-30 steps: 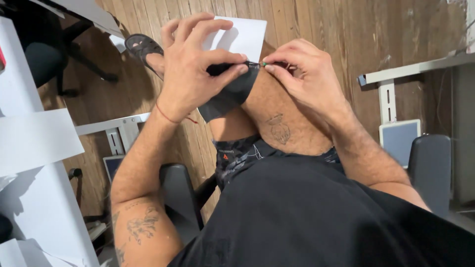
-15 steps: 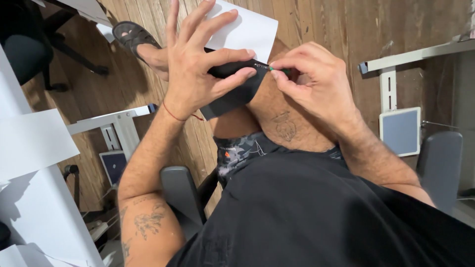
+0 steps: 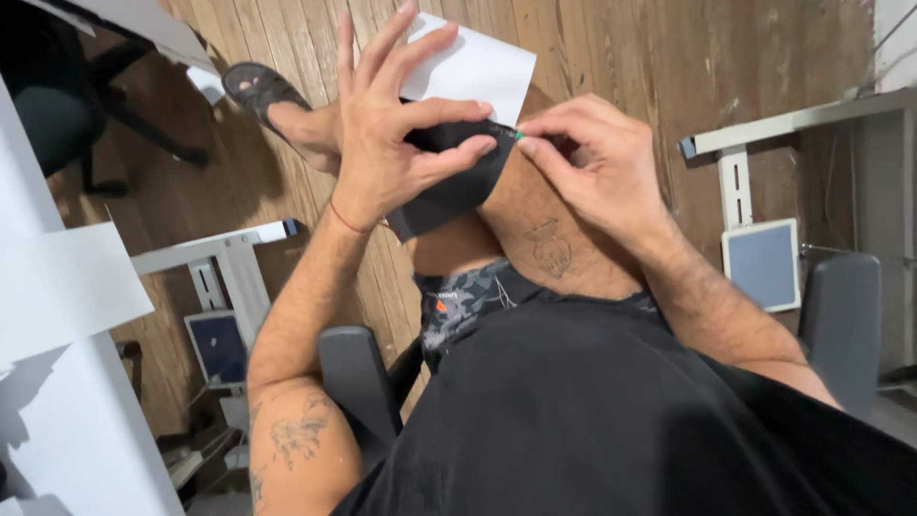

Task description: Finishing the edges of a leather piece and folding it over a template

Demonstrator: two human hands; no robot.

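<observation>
1. Head view: my right hand (image 3: pixel 597 172) has thumb and forefinger clenched in a fine pinch on a tiny green-tipped thing (image 3: pixel 519 136), too small to identify, right at the upper edge of a black fabric piece (image 3: pixel 449 191).
2. My left hand (image 3: pixel 392 143) grasps that same fabric, thumb and forefinger closed on its top edge, the other fingers fanned up and free.
3. The black fabric piece hangs between both hands, draped against my raised knee (image 3: pixel 535 229), the two hands nearly touching at its edge.
4. By its look the cloth is light, soft and limp; I judge it would fold or slip unless held taut near the edge, close to the working point, as both hands grip it now.
5. A white sheet of paper (image 3: pixel 473 62) shows just behind my left hand; whether it lies on the knee or is held, I cannot tell.
6. Beyond, my foot in a dark sandal (image 3: pixel 258 91) sits above a wooden plank floor (image 3: pixel 611 48); a white tabletop (image 3: pixel 57 287) stands at my left, a grey chair (image 3: pixel 841 306) at right.
</observation>
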